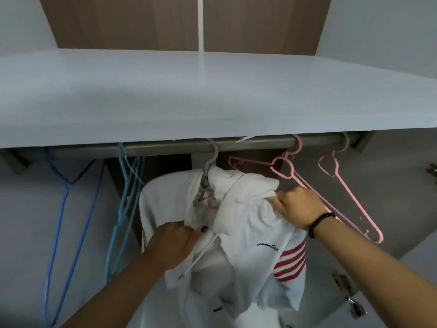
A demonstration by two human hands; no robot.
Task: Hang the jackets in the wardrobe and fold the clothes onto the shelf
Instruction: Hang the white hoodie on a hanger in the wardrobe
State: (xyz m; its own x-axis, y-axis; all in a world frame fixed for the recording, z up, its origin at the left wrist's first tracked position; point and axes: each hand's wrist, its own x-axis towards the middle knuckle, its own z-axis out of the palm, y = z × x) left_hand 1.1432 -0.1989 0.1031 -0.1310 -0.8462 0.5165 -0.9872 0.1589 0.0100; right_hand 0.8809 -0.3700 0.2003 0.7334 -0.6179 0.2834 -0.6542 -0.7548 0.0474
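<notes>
A white hooded jacket [238, 223] with red stripes on its sleeve hangs from a pink hanger [208, 171] hooked over the wardrobe rail [165, 149], right under the pale shelf [212, 95]. Both hands are clamped on it, set apart across its front: the left hand [176, 242] pinches the cloth low by the neck opening where the drawstring falls, and the right hand [299, 205] grips a bunch of hood or shoulder fabric higher and further right. The jacket lies straight ahead of the hands and a little above them, its long axis running down from the hanger hook toward the bottom of the view, and it looks twisted and heaped on the hanger, not draped square. The left hand is the nearer one to the hanger neck, so in my judgement it would steady the collar while the right spreads the shoulder outward over the hanger arm; whether that arm is already inside the right shoulder I cannot tell, since the cloth hides it. To the right, empty pink hangers [331, 185] sit on the rail just beside the right hand, close enough to snag. Blue hangers [127, 185] hang left. The shelf above shows bare, with brown back panels [142, 22] behind.
</notes>
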